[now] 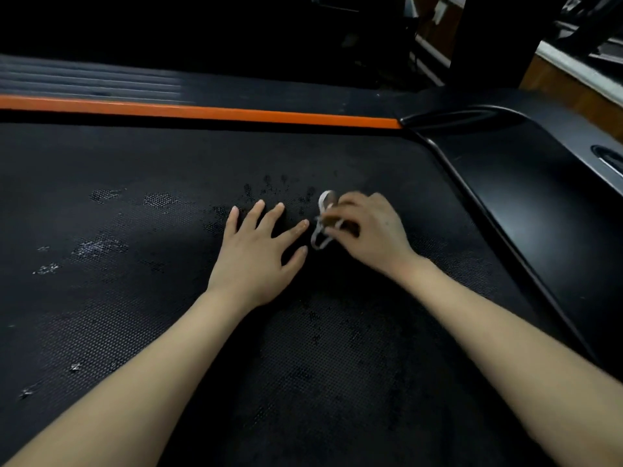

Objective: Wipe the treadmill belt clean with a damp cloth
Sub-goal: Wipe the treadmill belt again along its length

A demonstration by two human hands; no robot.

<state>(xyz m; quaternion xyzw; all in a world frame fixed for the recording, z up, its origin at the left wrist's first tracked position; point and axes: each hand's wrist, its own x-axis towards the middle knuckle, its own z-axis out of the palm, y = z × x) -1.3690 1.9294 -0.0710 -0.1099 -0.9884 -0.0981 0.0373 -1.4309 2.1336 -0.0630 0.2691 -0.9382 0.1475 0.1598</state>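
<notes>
Seen from my head, I am laying my left hand (256, 251) flat on the treadmill belt (135, 298), with fingers straight and spread, holding nothing. My right hand (367, 227), just beside it, is pinching a thin white loop (322, 202) between curled fingers and thumb, close over the belt; what this loop is made of I cannot tell. The belt is lying dark and textured under both my forearms. Pale wet-looking patches (101, 246) are shining on it to the left. An orange stripe (202, 111) is running along its far edge, and a black cover (539, 197) is bordering it at the right.
</notes>
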